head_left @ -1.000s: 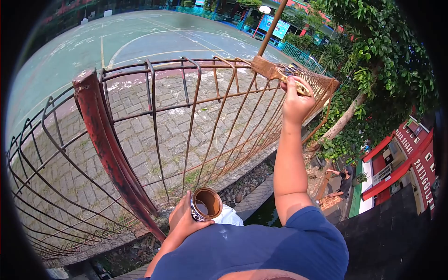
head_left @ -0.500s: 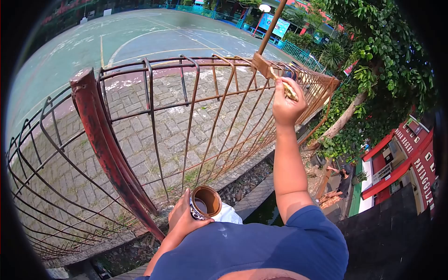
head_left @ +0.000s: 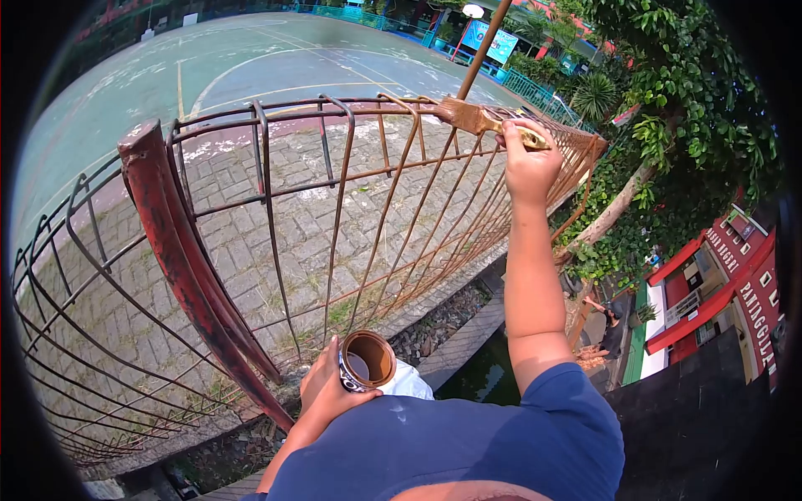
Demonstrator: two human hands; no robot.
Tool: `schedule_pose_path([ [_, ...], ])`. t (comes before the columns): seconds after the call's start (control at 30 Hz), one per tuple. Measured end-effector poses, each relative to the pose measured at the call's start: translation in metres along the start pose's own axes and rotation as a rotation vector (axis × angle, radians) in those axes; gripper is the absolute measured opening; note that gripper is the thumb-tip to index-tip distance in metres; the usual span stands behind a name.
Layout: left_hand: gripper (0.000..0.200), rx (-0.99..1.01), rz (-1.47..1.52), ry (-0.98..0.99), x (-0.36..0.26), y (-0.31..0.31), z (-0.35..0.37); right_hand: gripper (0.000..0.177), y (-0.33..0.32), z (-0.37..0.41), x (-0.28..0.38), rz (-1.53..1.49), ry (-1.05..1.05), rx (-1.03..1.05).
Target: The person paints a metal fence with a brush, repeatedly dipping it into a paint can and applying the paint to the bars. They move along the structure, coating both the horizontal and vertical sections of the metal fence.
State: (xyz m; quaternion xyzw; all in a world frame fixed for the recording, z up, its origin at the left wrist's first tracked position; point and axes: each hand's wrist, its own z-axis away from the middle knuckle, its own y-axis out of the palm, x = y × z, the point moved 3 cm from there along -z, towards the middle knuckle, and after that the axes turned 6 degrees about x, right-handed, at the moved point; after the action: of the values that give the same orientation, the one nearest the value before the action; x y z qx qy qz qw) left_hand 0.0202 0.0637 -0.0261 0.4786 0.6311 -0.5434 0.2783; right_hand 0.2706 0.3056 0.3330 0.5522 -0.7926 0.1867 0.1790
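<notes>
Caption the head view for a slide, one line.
Right hand presses a brush to the top of a rusty fence while the left hand holds an open can.

We see only part of the brown-bristled wooden paintbrush (head_left: 469, 117): its handle is buried in the right hand (head_left: 528, 167). The left hand (head_left: 322, 392) covers one side of the round brown-rimmed metal tin (head_left: 366, 361), whose label we cannot read. The dark lens edge cuts off the red building (head_left: 752, 309) and its lettering.
</notes>
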Motion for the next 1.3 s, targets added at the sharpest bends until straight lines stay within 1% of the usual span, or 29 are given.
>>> schedule_pose_path([
  [0.03, 0.150, 0.038, -0.071, 0.000, -0.003, -0.004, 0.000, 0.008, -0.003, -0.003, 0.002, 0.059, -0.077, -0.057],
  [0.07, 0.154, 0.067, -0.141, 0.001, -0.005, -0.005, -0.002, 0.008, -0.004, -0.005, 0.003, -0.033, -0.085, -0.075],
  [0.13, 0.154, 0.066, -0.028, -0.031, 0.000, -0.001, -0.002, 0.010, -0.003, -0.010, 0.016, -0.219, -0.097, -0.104],
  [0.17, 0.155, 0.069, 0.029, -0.048, 0.002, 0.000, -0.001, 0.010, 0.001, -0.010, 0.018, -0.222, -0.064, -0.050],
  [0.2, 0.152, 0.074, -0.024, -0.053, -0.002, -0.002, -0.001, 0.011, 0.006, -0.015, 0.019, -0.076, -0.032, 0.068],
  [0.27, 0.146, 0.083, -0.133, -0.059, -0.012, -0.009, -0.003, 0.011, 0.008, -0.036, 0.012, 0.057, -0.018, 0.084],
  [0.3, 0.145, 0.066, -0.040, -0.042, -0.009, -0.006, -0.002, 0.013, 0.012, -0.048, 0.026, 0.179, -0.165, 0.016],
  [0.33, 0.144, 0.048, 0.054, -0.024, -0.004, -0.001, -0.001, 0.013, 0.015, -0.064, 0.022, 0.114, -0.090, -0.021],
  [0.37, 0.143, 0.031, 0.149, -0.006, 0.000, 0.004, 0.000, 0.013, 0.021, -0.074, 0.024, 0.006, -0.085, 0.018],
  [0.4, 0.142, 0.028, 0.141, -0.008, -0.002, 0.003, -0.001, 0.013, 0.030, -0.081, 0.032, -0.101, -0.078, 0.057],
  [0.47, 0.140, 0.023, 0.120, -0.014, -0.009, -0.002, -0.001, 0.016, 0.050, -0.096, 0.013, -0.047, 0.105, 0.283],
  [0.53, 0.139, 0.018, 0.041, -0.042, -0.009, -0.003, 0.001, 0.022, 0.060, -0.102, 0.013, 0.482, 0.003, 0.251],
  [0.6, 0.139, 0.034, -0.062, -0.077, -0.008, -0.007, 0.001, 0.022, 0.058, -0.111, 0.017, 0.473, -0.077, 0.149],
  [0.63, 0.139, 0.060, -0.123, -0.098, -0.008, -0.009, 0.000, 0.020, 0.062, -0.114, 0.020, 0.357, -0.156, 0.147],
  [0.67, 0.139, 0.091, -0.183, -0.119, -0.008, -0.010, -0.001, 0.018, 0.064, -0.114, 0.021, 0.207, -0.156, 0.197],
  [0.73, 0.140, 0.061, -0.155, -0.084, -0.005, -0.006, -0.001, 0.016, 0.087, -0.095, 0.056, -0.151, -0.060, 0.348],
  [0.8, 0.140, 0.069, -0.143, -0.083, -0.010, -0.008, -0.003, 0.017, 0.106, -0.086, 0.070, -0.075, 0.042, 0.566],
  [0.83, 0.140, 0.089, -0.143, -0.103, -0.020, -0.014, -0.005, 0.017, 0.111, -0.092, 0.068, 0.289, -0.056, 0.587],
  [0.87, 0.139, 0.109, -0.144, -0.126, -0.024, -0.017, -0.004, 0.019, 0.113, -0.096, 0.072, 0.448, -0.140, 0.522],
  [0.97, 0.139, 0.072, -0.105, -0.090, -0.015, -0.013, 0.000, 0.021, 0.113, -0.099, 0.078, -0.092, -0.003, 0.485],
  [1.07, 0.139, -0.018, 0.114, -0.027, -0.004, 0.000, 0.004, 0.020, 0.122, -0.089, 0.066, 0.164, 0.076, 0.547],
  [1.1, 0.139, 0.053, 0.009, -0.087, -0.014, -0.007, 0.002, 0.018, 0.122, -0.087, 0.067, 0.418, -0.048, 0.469],
  [1.17, 0.139, 0.183, -0.203, -0.207, -0.044, -0.032, -0.004, 0.017, 0.117, -0.082, 0.076, 0.384, -0.102, 0.390],
  [1.2, 0.139, 0.101, -0.160, -0.134, -0.036, -0.027, -0.004, 0.017, 0.114, -0.077, 0.083, 0.365, -0.135, 0.354],
  [1.23, 0.138, 0.023, -0.116, -0.060, -0.019, -0.013, -0.001, 0.018, 0.117, -0.059, 0.107, 0.408, -0.165, 0.333],
  [1.27, 0.138, -0.049, -0.073, 0.013, -0.005, -0.004, 0.002, 0.018, 0.122, -0.051, 0.111, 0.476, -0.332, 0.379],
  [1.3, 0.136, -0.022, -0.019, -0.012, -0.008, -0.007, -0.001, 0.018, 0.126, -0.047, 0.116, 0.422, -0.324, 0.408],
])
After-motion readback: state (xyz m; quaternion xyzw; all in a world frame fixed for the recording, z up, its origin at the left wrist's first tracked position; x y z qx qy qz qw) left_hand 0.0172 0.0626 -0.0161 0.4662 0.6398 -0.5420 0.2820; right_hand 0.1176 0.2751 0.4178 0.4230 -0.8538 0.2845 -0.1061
